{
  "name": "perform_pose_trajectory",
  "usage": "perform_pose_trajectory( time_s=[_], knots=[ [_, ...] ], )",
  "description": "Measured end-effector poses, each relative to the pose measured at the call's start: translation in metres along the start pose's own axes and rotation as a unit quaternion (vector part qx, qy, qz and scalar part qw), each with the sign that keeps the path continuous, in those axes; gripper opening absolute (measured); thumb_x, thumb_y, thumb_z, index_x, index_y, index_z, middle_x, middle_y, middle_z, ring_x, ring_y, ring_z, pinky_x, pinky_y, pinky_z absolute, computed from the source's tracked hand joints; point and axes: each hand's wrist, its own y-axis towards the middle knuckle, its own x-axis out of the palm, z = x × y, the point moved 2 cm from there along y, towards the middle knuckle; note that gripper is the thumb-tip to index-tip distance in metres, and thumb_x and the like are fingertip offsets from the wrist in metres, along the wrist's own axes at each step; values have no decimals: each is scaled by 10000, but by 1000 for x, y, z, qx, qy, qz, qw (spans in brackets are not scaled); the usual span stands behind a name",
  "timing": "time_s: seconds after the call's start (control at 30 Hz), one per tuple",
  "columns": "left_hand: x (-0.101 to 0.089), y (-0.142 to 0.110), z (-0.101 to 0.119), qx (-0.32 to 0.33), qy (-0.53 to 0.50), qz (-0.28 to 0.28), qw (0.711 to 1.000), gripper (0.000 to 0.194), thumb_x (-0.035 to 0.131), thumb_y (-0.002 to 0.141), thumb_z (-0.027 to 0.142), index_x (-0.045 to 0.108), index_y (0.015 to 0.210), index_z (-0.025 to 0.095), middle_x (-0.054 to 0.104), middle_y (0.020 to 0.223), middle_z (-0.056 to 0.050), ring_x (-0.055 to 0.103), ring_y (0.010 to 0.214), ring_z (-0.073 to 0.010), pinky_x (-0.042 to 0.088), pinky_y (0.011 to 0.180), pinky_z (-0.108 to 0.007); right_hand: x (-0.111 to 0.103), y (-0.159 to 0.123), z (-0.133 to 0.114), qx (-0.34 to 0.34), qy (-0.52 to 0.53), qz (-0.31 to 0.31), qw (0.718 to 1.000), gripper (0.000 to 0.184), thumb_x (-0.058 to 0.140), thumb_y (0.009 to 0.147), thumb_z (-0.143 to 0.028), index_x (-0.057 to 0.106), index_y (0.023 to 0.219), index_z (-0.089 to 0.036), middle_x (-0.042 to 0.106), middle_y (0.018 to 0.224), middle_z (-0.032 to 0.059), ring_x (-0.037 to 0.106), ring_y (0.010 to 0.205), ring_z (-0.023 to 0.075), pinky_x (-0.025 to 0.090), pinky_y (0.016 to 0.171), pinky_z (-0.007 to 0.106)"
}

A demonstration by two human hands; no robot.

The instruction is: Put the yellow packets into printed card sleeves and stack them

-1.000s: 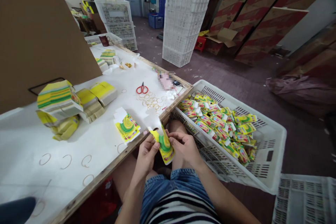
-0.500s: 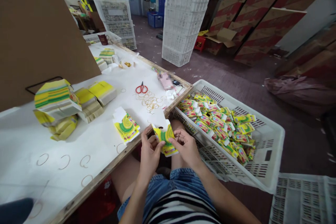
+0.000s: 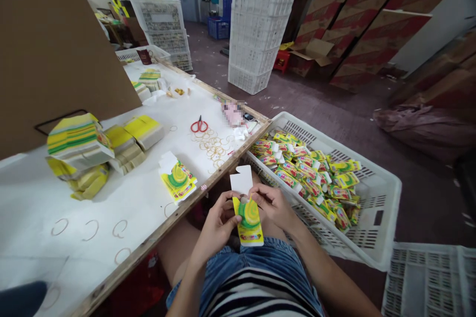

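Above my lap is a small yellow-and-green printed carton (image 3: 250, 218), its white top flap standing up. My left hand (image 3: 222, 220) grips the carton's left side, thumb across the printed front. With bent fingers, my right hand (image 3: 271, 204) pinches its upper right edge by the opening. A small stack of flat cartons (image 3: 177, 178) of the same print lies on the white table (image 3: 148, 223) near its edge, left of my hands. To my right, a white plastic crate (image 3: 375, 208) holds many filled-out small cartons (image 3: 312, 171) of this print.
Bundled carton stacks (image 3: 80, 141) stand on the table's left by a large brown board (image 3: 63, 44). Red-handled scissors (image 3: 200, 125) and loose rubber bands (image 3: 215, 146) lie farther back. Tall white crates (image 3: 260, 29) and red-brown boxes (image 3: 357, 25) stand on the floor behind.
The carton has come down and slightly right, closer to my body. It now hangs more upright, with its white flap raised and its front smooth rather than bent.
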Motion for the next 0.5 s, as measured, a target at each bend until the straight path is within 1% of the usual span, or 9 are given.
perform_pose_trajectory(
  time_s=[0.07, 0.13, 0.2, 0.23, 0.3, 0.37, 0.4, 0.43, 0.5],
  knots=[
    [1, 0, -1, -6, -8, -1, 1000, 360, 692, 796, 211, 496, 1097, 225, 692, 1002, -57, 673, 872, -184, 508, 727, -248, -1, 0, -1, -13, -17, 2, 1000, 317, 494, 938, -374, 651, 747, -177, 604, 700, 27, 563, 679, 169, 441, 629, 269],
    [2, 1, -1, -9, -19, 6, 1000, 545, 701, 794, 224, 404, 1249, 267, 692, 1011, -53, 680, 861, -184, 516, 744, -269, 0, 0, -2, -17, -11, 23, 1000, 279, 507, 933, -359, 653, 772, -183, 625, 748, 39, 589, 726, 181, 456, 671, 280],
    [3, 2, -1, -13, -31, 7, 999, 726, 706, 792, 235, 272, 1370, 309, 689, 1040, -59, 689, 851, -190, 528, 754, -295, 1, 0, -1, -6, 24, 57, 998, 196, 536, 920, -356, 652, 969, -205, 654, 822, 41, 616, 763, 186, 478, 697, 288],
    [2, 3, -1, -14, -32, 5, 999, 739, 709, 790, 242, 272, 1382, 308, 687, 1056, -67, 692, 851, -195, 533, 756, -303, 1, -1, 0, 2, 41, 72, 997, 230, 547, 915, -360, 624, 1082, -222, 666, 858, 40, 626, 773, 186, 489, 705, 291],
    [2, 5, -3, -10, -19, 2, 1000, 598, 704, 792, 258, 410, 1312, 266, 683, 1088, -89, 693, 869, -209, 539, 750, -301, -2, -1, 0, -1, 42, 89, 995, 287, 541, 920, -378, 606, 1165, -243, 682, 924, 51, 640, 835, 195, 500, 765, 316],
    [0, 7, -4, 4, 6, 22, 1000, 437, 690, 801, 270, 521, 1202, 227, 678, 1121, -102, 692, 879, -216, 540, 731, -286, -7, -1, -3, -27, 11, 90, 995, 272, 503, 938, -403, 691, 1039, -234, 676, 1011, 80, 625, 969, 224, 478, 873, 357],
    [-1, 8, -4, 9, 20, 36, 999, 399, 682, 806, 270, 542, 1176, 219, 676, 1137, -104, 694, 873, -214, 540, 719, -278, -10, -2, -4, -39, -3, 86, 996, 310, 480, 946, -417, 722, 961, -224, 667, 1037, 92, 609, 1014, 238, 465, 900, 370],
    [-1, 8, -5, 14, 33, 50, 998, 390, 676, 810, 267, 548, 1174, 217, 675, 1150, -104, 696, 861, -209, 540, 705, -270, -12, -2, -6, -43, -10, 77, 996, 343, 469, 947, -429, 737, 918, -217, 660, 1037, 98, 604, 1013, 246, 466, 890, 372],
    [-1, 9, -6, 19, 58, 70, 996, 400, 663, 814, 254, 551, 1197, 217, 676, 1164, -102, 698, 844, -199, 541, 699, -263, -13, -1, -6, -19, -6, 46, 999, 310, 519, 918, -433, 730, 956, -210, 658, 964, 82, 617, 887, 228, 489, 772, 340]
  ],
)
